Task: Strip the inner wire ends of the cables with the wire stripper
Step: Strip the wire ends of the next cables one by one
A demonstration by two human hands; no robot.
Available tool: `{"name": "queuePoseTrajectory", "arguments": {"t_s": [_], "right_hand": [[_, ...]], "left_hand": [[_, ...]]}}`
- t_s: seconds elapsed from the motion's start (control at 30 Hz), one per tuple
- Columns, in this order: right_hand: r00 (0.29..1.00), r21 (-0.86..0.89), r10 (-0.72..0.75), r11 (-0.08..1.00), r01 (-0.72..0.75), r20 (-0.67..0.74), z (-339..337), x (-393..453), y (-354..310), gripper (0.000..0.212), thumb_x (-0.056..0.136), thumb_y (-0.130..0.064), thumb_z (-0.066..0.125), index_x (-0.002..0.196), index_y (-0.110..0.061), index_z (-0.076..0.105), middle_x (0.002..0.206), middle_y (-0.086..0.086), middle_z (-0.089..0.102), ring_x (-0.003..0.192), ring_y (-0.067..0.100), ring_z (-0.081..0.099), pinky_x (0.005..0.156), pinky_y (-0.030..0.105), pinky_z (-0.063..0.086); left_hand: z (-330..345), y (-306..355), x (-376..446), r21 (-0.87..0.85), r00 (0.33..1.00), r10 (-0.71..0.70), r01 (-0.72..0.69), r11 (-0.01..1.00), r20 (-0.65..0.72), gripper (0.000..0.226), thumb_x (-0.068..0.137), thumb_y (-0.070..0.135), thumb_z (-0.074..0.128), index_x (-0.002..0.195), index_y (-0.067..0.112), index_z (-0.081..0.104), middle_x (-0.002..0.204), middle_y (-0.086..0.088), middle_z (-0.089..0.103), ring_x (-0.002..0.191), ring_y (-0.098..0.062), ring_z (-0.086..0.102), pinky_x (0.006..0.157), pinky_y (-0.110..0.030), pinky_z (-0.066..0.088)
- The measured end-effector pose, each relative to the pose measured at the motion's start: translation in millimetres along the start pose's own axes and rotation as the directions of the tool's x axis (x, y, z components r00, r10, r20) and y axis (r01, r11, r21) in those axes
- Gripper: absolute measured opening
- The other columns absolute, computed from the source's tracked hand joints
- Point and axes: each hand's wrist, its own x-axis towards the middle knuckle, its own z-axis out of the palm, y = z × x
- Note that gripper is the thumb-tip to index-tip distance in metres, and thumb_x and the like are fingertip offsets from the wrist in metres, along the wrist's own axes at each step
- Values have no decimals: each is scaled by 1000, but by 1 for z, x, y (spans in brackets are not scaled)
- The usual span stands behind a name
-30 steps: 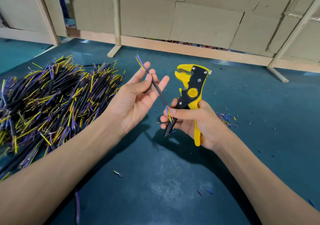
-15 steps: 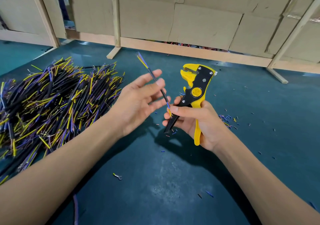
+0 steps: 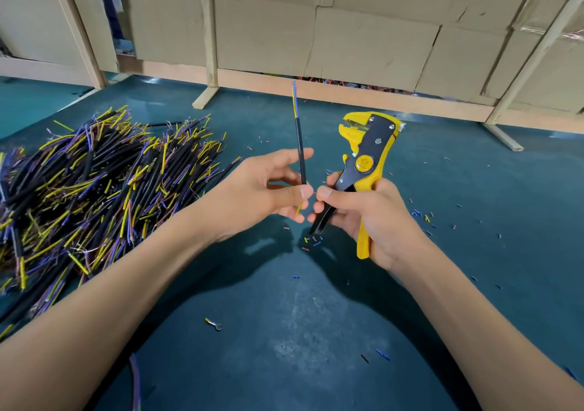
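Cable [image 3: 299,151] upright now; teal table [image 3: 316,331].

Cardboard panels [image 3: 363,37] behind; ring terminal [image 3: 214,324] on mat [image 3: 284,331].

Dark teal table top [image 3: 284,331]; cardboard wall [image 3: 363,40] behind w/ wooden posts [image 3: 210,31]; dim light.

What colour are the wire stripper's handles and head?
Yellow, with black side plates; the wire stripper, held in the right hand, shows plainly in the head view.
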Motion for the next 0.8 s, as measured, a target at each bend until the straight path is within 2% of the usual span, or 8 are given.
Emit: {"name": "queuePoseTrajectory", "arguments": {"t_s": [0.13, 0.23, 0.33, 0.47, 0.57, 0.8], "right_hand": [[1000, -55, -4, 999, 3, -10, 0, 0, 1, 15, 90, 15, 63, 87, 0, 61, 71, 13, 63, 64, 29, 61, 72, 48, 59], [1000, -71, -7, 997, 5, -19, 0, 1, 2, 14, 89, 14, 64, 87, 0, 61, 69, 12, 62, 62, 28, 61, 71, 46, 60], [1000, -67, 5, 998, -5, 12, 1, 0, 3, 13, 89, 11, 66, 87, 0, 60, 72, 14, 63, 62, 29, 60, 68, 44, 59], [981, 30, 83, 996, -89, 174, 0, -5, 1, 7, 84, -3, 68, 85, -2, 61, 78, 17, 63, 66, 31, 60, 68, 48, 57], [935, 40, 143, 986, -164, 324, -1, -10, -1, 3, 86, -4, 63, 86, -3, 59, 79, 17, 60, 66, 31, 58, 68, 48, 56], [845, -12, 158, 984, -177, 512, 4, -16, 2, 4, 89, 0, 56, 85, -1, 59, 79, 18, 59, 67, 32, 58, 71, 49, 55]], "left_hand": [[-4, 0, -1, 76, 997, -14, 9, 997, 74, 43, 91, 1, 68, 131, 13, 62, 84, -3, 69, 68, -16, 65, 70, -25, 57], [-5, -2, -1, 57, 998, -11, 7, 998, 64, 28, 92, 1, 67, 118, 8, 68, 77, -4, 67, 69, -17, 63, 71, -28, 58], [-3, -5, -2, -27, 1000, -10, 10, 1000, 21, 26, 93, -2, 64, 116, 9, 70, 75, -6, 65, 72, -17, 62, 73, -31, 59], [-3, -5, 0, -263, 995, 7, -32, 964, -97, 32, 91, 2, 65, 121, 12, 69, 77, -7, 65, 76, -17, 61, 74, -28, 57], [-5, -2, 1, -413, 984, 30, -101, 905, -173, 40, 86, 9, 67, 125, 15, 68, 77, -4, 66, 76, -14, 61, 74, -28, 55], [-2, 3, -1, -526, 973, 80, -184, 830, -214, 40, 85, 8, 66, 126, 12, 67, 83, -5, 64, 75, -13, 60, 69, -26, 53]]}}
